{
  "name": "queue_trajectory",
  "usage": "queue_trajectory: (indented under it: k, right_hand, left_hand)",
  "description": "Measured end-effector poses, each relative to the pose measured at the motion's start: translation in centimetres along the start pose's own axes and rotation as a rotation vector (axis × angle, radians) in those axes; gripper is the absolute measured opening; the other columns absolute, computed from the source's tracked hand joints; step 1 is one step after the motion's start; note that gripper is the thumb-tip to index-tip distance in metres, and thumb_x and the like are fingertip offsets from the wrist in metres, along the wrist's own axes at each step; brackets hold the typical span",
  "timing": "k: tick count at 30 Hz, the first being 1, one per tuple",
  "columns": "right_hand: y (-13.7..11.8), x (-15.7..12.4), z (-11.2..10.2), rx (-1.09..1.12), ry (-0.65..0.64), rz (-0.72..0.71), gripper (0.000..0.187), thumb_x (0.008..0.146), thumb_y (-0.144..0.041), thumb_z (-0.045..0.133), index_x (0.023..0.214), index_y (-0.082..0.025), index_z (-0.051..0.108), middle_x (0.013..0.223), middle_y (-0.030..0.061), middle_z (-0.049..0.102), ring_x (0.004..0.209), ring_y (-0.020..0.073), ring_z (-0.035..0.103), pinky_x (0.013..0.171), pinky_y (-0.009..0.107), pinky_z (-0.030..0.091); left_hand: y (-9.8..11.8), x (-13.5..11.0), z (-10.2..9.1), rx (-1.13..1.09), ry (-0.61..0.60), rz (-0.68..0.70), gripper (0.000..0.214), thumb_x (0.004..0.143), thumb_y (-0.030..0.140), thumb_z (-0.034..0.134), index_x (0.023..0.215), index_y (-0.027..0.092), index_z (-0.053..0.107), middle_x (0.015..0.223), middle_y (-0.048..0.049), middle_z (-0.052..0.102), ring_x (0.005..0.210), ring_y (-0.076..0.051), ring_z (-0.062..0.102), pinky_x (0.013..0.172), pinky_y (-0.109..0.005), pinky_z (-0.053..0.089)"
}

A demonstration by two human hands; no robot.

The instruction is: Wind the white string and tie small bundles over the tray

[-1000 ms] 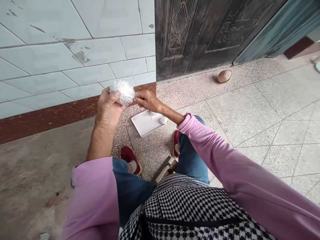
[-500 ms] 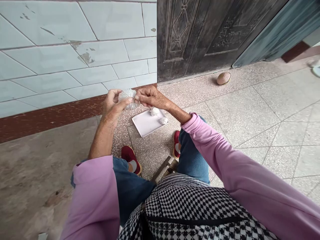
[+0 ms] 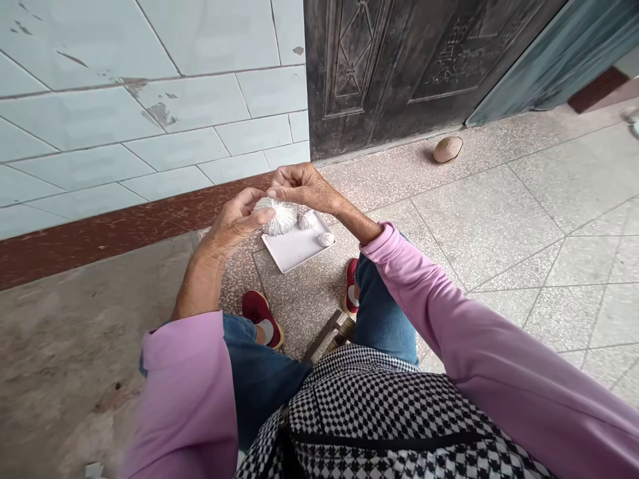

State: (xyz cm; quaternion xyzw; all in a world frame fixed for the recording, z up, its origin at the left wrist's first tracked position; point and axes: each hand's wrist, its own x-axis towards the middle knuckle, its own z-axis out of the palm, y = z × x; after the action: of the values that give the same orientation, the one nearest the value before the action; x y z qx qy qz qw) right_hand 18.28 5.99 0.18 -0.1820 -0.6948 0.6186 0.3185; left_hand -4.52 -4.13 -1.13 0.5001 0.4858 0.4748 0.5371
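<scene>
A round, frilly white pom-pom-like bundle of thin strands is held up above the tray. My left hand grips it from the left, thumb across its near face and fingers behind. At its upper edge my right hand is closed in a pinch, close to the left fingertips; whatever lies between those fingers is too small to make out. Below, a shallow white tray rests on the floor. In it are two smaller white balls, which look like wound thread, near its right side.
A tiled wall and a dark panelled door stand in front. A pinkish-brown rounded object lies by the door. My red shoes flank the tray, and a wooden stool edge shows between my legs.
The white bundle has moved right and slightly down and turned its frilly face more upward. My right hand has shifted from its right side to its upper edge.
</scene>
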Motion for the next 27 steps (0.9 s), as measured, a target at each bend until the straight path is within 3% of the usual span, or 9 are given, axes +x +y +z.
queue_trajectory:
  k: [5,10,14,16,18,22,27]
  right_hand:
    - [1.3,0.5,-0.7,0.049,0.058,0.048,0.070,0.117,-0.069,0.105,0.097,-0.023,0.055,0.078,-0.0093,0.043,0.070,0.0090,0.038,0.059,0.018,0.037]
    - [2.1,0.9,0.2,0.056,0.137,0.121,0.063,0.130,-0.072,0.086,0.102,-0.023,0.058,0.072,-0.0108,0.042,0.063,0.0094,0.037,0.055,0.019,0.035]
    - [2.7,0.6,1.4,-0.038,0.150,0.081,0.042,0.138,-0.048,0.071,0.107,-0.020,0.064,0.075,-0.0082,0.049,0.068,0.0107,0.045,0.062,0.020,0.039]
    - [2.7,0.3,1.7,-0.113,0.111,0.019,0.023,0.133,-0.031,0.071,0.114,-0.018,0.069,0.084,-0.0055,0.056,0.079,0.0121,0.053,0.071,0.021,0.044]
    - [2.5,0.1,1.8,-0.139,0.065,-0.006,0.010,0.124,-0.026,0.079,0.123,-0.018,0.072,0.092,-0.0042,0.061,0.088,0.0144,0.057,0.078,0.023,0.048]
    - [1.9,-0.1,1.8,-0.075,0.012,0.073,0.046,0.111,-0.042,0.101,0.138,-0.018,0.072,0.101,-0.0026,0.067,0.097,0.0184,0.059,0.082,0.027,0.052]
    - [2.4,0.0,1.1,-0.002,0.017,0.108,0.055,0.112,-0.048,0.101,0.145,-0.016,0.071,0.095,-0.0050,0.064,0.083,0.0142,0.053,0.070,0.025,0.044]
  left_hand:
    - [0.5,-0.2,0.6,-0.083,-0.068,0.032,0.069,0.076,0.056,0.119,0.122,0.023,0.082,0.109,-0.0099,0.085,0.090,-0.026,0.072,0.077,-0.036,0.057]
    - [0.7,0.1,1.1,-0.173,0.055,0.034,0.075,0.071,0.064,0.115,0.122,0.024,0.078,0.110,-0.0108,0.079,0.093,-0.028,0.071,0.073,-0.037,0.057]
    - [0.5,0.7,1.3,-0.276,0.135,0.095,0.081,0.075,0.073,0.110,0.129,0.025,0.073,0.134,-0.0170,0.079,0.121,-0.037,0.077,0.087,-0.044,0.067]
    - [0.3,1.0,1.3,-0.317,0.151,0.132,0.077,0.081,0.074,0.106,0.127,0.025,0.070,0.139,-0.0192,0.079,0.130,-0.041,0.075,0.094,-0.049,0.070]
    - [0.1,1.2,1.3,-0.338,0.175,0.175,0.073,0.083,0.070,0.106,0.127,0.025,0.070,0.142,-0.0195,0.079,0.135,-0.042,0.074,0.096,-0.050,0.071]
    - [-0.2,1.3,1.2,-0.307,0.242,0.223,0.076,0.076,0.058,0.113,0.131,0.028,0.070,0.143,-0.0154,0.078,0.135,-0.040,0.076,0.096,-0.048,0.073]
    - [0.4,0.5,0.6,-0.232,0.225,0.121,0.086,0.075,0.065,0.120,0.135,0.029,0.070,0.139,-0.0129,0.081,0.124,-0.037,0.082,0.095,-0.050,0.078]
